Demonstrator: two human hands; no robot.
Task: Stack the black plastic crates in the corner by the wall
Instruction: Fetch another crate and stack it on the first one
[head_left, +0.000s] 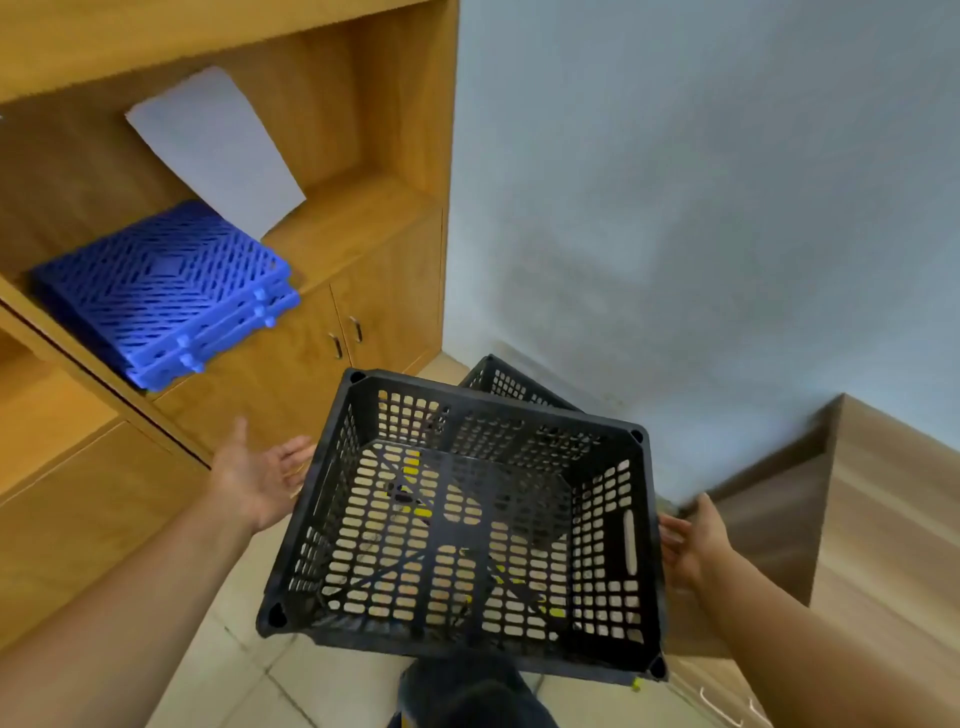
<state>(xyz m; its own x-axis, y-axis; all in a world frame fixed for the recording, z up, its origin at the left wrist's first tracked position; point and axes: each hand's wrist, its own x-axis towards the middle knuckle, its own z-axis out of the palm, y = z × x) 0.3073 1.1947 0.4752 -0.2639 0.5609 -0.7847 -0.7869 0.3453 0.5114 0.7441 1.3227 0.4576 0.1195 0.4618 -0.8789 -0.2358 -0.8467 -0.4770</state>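
Note:
A black perforated plastic crate (462, 525) fills the middle of the view, mouth up and slightly tilted, with nothing inside. Behind it, toward the wall corner, the rim of a second black crate (506, 382) shows. My left hand (260, 475) is beside the front crate's left wall, palm turned toward it and fingers straight, a small gap between them. My right hand (693, 545) is at the crate's right wall with its fingers extended; whether it touches the wall I cannot tell. Neither hand grips the crate.
A wooden cabinet (363, 291) with doors stands at the left; blue plastic grid panels (166, 291) and a white sheet (218, 150) lie on its open shelf. A wooden unit (883, 499) stands at the right. The grey wall (701, 208) is ahead, tiled floor (228, 670) below.

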